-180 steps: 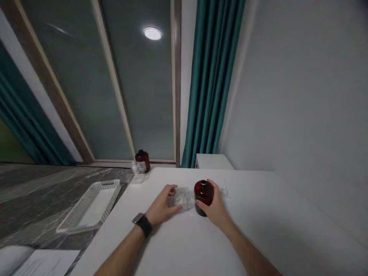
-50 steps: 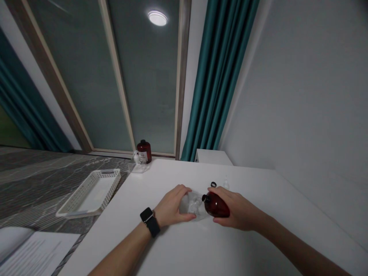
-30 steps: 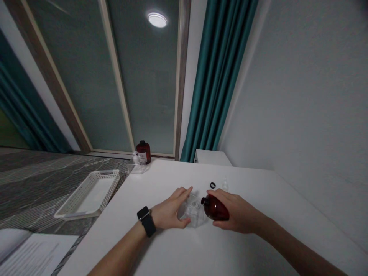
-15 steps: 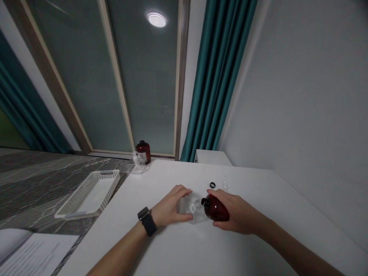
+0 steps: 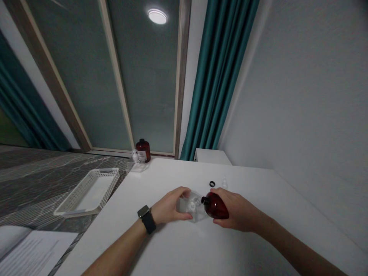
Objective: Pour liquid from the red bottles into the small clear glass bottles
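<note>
Tilted from upright earlier, bottle (image 5: 216, 206), dark red, glossy

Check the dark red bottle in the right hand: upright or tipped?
Tipped: the right hand holds the bottle slanted, its neck toward the clear container.

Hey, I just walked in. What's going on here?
A person is working with both hands at a white table. The right hand holds a dark red bottle, tipped so its neck points toward a clear container, which the left hand grips. Whether anything is flowing is too small to tell. A small black ring lies on the table beyond the bottle, and another red bottle stands upright near the far left corner.
</note>
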`<state>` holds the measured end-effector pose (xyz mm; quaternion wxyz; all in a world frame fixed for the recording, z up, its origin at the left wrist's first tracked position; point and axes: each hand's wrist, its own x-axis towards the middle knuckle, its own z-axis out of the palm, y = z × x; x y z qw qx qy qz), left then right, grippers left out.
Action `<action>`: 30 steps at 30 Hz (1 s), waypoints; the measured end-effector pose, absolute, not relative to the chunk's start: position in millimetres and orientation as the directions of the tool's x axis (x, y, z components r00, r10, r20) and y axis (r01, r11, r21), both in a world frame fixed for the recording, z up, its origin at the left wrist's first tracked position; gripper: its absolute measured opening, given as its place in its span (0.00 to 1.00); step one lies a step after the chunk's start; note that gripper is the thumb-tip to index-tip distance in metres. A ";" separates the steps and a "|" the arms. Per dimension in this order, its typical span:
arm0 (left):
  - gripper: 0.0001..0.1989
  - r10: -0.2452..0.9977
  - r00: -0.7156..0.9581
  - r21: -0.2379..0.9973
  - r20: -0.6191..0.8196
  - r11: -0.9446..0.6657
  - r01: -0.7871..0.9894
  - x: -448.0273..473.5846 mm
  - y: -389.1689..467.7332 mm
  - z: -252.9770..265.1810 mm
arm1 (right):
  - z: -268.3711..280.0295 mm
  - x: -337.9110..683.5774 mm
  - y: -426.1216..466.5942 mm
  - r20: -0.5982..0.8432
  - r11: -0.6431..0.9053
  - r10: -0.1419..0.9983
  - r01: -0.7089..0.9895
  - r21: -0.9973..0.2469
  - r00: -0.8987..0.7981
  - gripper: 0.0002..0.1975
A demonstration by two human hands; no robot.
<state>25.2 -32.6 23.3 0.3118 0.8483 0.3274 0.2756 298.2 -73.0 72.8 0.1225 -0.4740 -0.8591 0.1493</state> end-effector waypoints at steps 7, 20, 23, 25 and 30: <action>0.33 0.721 0.638 0.712 0.270 -0.595 0.372 24.9 -31.4 20.3 | 77.4 297.2 -71.2 0.051 0.519 0.842 0.779 -0.352 -0.537 0.35; 0.30 0.739 0.612 0.735 0.282 -0.577 0.358 28.2 -30.3 18.2 | 79.8 298.3 -66.1 0.045 0.534 0.831 0.772 -0.345 -0.554 0.37; 0.30 0.755 0.588 0.755 0.288 -0.557 0.345 30.8 -30.4 14.4 | 79.8 299.6 -63.8 0.037 0.538 0.829 0.779 -0.322 -0.558 0.39; 0.31 0.765 0.578 0.769 0.283 -0.541 0.340 32.0 -30.7 12.6 | 80.5 300.2 -62.6 0.026 0.542 0.827 0.783 -0.307 -0.562 0.39; 0.31 0.774 0.571 0.795 0.272 -0.515 0.320 31.7 -30.7 9.8 | 84.6 298.4 -60.7 0.009 0.553 0.819 0.785 -0.280 -0.574 0.39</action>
